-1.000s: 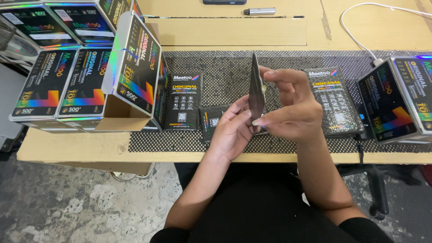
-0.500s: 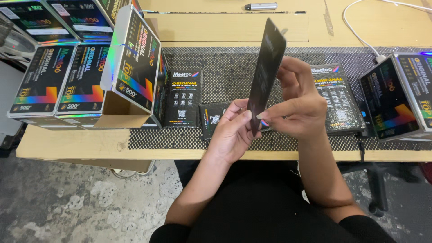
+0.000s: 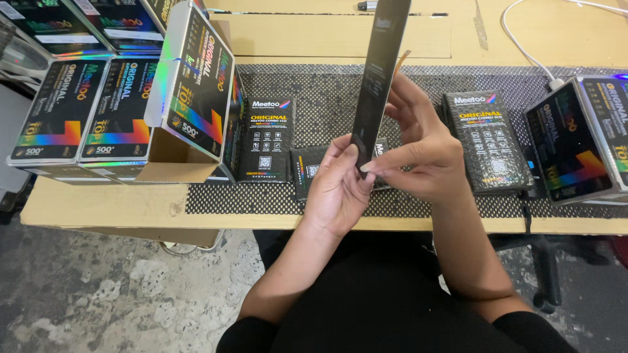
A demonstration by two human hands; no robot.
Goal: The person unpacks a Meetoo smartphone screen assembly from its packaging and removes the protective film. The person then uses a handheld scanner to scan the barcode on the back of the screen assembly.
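Both hands above mat, front edge of surface. Left hand and right hand each have fingers closed on lower end of a thin dark panel, held upright, edge-on. Flat black packs lie below; open box to left.
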